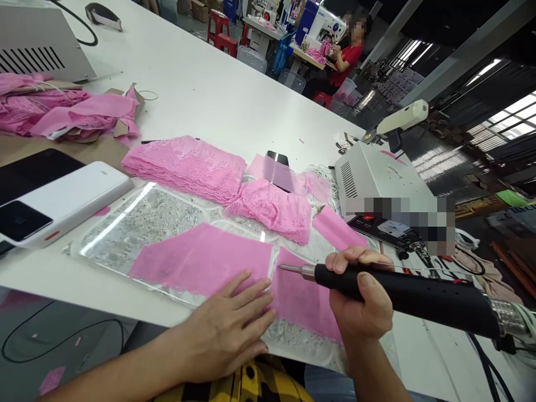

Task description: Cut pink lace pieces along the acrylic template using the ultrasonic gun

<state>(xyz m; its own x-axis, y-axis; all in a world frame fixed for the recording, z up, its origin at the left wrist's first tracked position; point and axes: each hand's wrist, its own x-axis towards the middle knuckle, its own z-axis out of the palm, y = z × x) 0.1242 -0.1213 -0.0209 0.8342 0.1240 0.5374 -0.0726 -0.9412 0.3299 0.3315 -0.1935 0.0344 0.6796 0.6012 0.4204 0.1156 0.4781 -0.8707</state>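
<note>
While my right hand wraps its fingers tight round the black handle of the cutting wand, thumb on top, the metal tip pokes out toward 9 o'clock, just above the pink fabric piece. Left hand lies flat, fingers spread, pressing the edge of the bigger pink panel onto the clear plate. Fabric looks thin, limp, light; likely to creep or pucker unless pinned flat near the cut line. Wand seems stiff, cable-heavy at the rear, so grip mid-handle. At 12 o'clock on the worktop: folded lace stack, a phone. At 2 o'clock: the grey control box.
</note>
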